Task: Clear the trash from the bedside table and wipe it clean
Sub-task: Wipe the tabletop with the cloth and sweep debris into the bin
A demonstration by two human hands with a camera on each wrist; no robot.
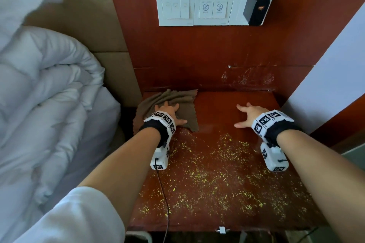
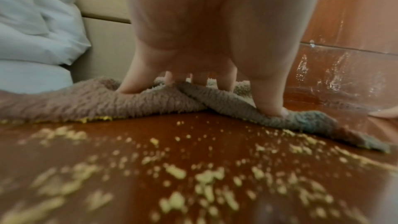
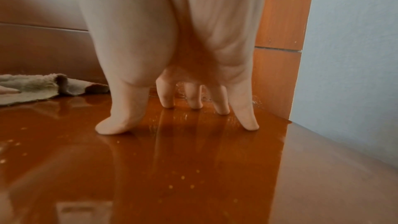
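Note:
A brown cloth (image 1: pixel 173 102) (image 2: pixel 90 101) (image 3: pixel 41 86) lies at the back left of the red-brown bedside table (image 1: pixel 221 108). My left hand (image 1: pixel 169 113) (image 2: pixel 202 84) presses down on the cloth with spread, straight fingers (image 2: pixel 129 83). Yellow crumbs (image 1: pixel 221 165) (image 2: pixel 193 173) are scattered over the middle and front of the tabletop, and some cling under the cloth's near edge. My right hand (image 1: pixel 247 114) (image 3: pixel 183 113) rests on the bare back right of the table on its spread fingertips (image 3: pixel 112 125), holding nothing.
A white duvet and pillow (image 1: pixel 45 92) lie on the bed to the left. Switch plates (image 1: pixel 195 4) and a black charger (image 1: pixel 255 8) are on the wooden wall panel behind. A pale wall (image 1: pixel 331 69) borders the right. A black cable (image 1: pixel 164 193) hangs from my left wrist.

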